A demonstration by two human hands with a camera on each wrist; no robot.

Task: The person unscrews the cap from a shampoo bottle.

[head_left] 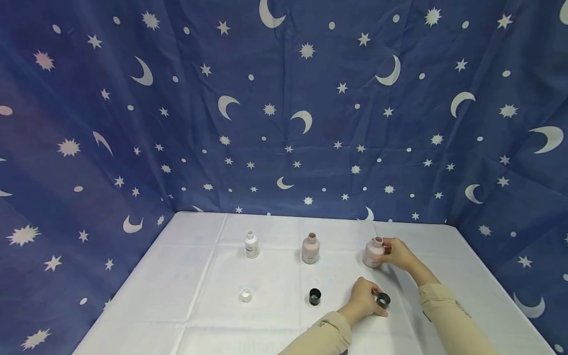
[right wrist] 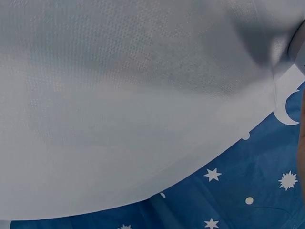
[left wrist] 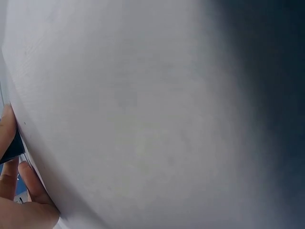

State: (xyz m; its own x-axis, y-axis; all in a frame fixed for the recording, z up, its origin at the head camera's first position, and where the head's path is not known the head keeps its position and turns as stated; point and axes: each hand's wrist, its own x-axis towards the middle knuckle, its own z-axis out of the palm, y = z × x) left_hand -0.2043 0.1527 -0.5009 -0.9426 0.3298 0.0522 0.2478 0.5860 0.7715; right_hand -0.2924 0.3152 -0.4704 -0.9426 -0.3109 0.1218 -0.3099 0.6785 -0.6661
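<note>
On the right of the table, my right hand point(head_left: 399, 254) grips an uncapped pink bottle point(head_left: 373, 252) by its side; the bottle tilts slightly. Nearer to me, my left hand point(head_left: 363, 299) pinches a black cap point(head_left: 383, 300) between thumb and fingers, its open end showing. In the left wrist view, part of the dark cap point(left wrist: 14, 148) shows between the fingers at the left edge. The right wrist view catches only a sliver of the bottle point(right wrist: 299, 47) and of the hand point(right wrist: 302, 152) at its right edge.
A second uncapped pink bottle point(head_left: 310, 249) stands mid-table, with a black cap point(head_left: 314, 296) in front of it. Further left is a small white uncapped bottle point(head_left: 251, 245), and before it a white cap point(head_left: 246, 295). A blue star-and-moon curtain point(head_left: 284, 108) surrounds the white-covered table point(head_left: 213, 315).
</note>
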